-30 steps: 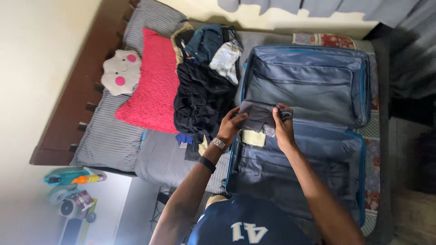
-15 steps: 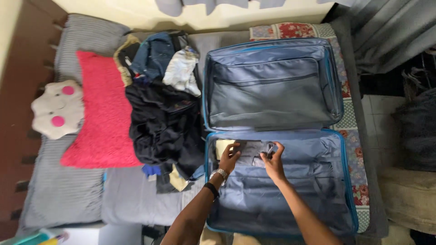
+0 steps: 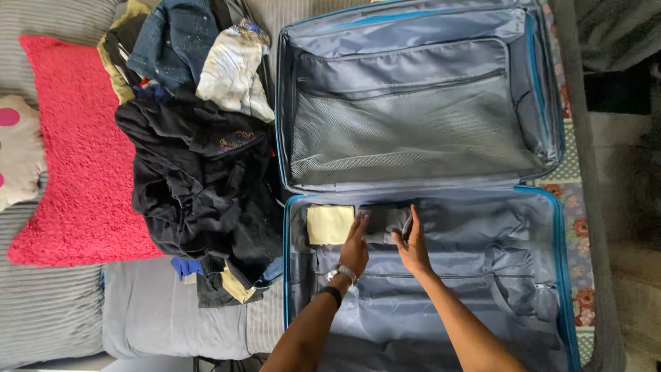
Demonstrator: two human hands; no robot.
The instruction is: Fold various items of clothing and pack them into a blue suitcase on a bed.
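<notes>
An open blue suitcase [image 3: 551,227] lies on the bed, lid half above, base half below. My left hand [image 3: 356,246] and my right hand [image 3: 413,246] press on a folded grey garment [image 3: 385,219] set at the top edge of the base half. Both hands lie flat on it, one on each side, fingers pointing away from me. A folded pale yellow cloth [image 3: 330,224] sits just left of the grey garment. A watch and a dark band are on my left wrist.
A heap of dark clothes [image 3: 200,179] lies left of the suitcase, with denim [image 3: 165,38] and a white patterned piece [image 3: 234,69] above it. Further left are a red fuzzy pillow [image 3: 76,151] and a pale plush cushion [image 3: 17,148]. Floor shows at the far right.
The folded grey garment went from above the suitcase hinge down into the base half. My hands now flatten it beside the yellow cloth. The view moved closer.
</notes>
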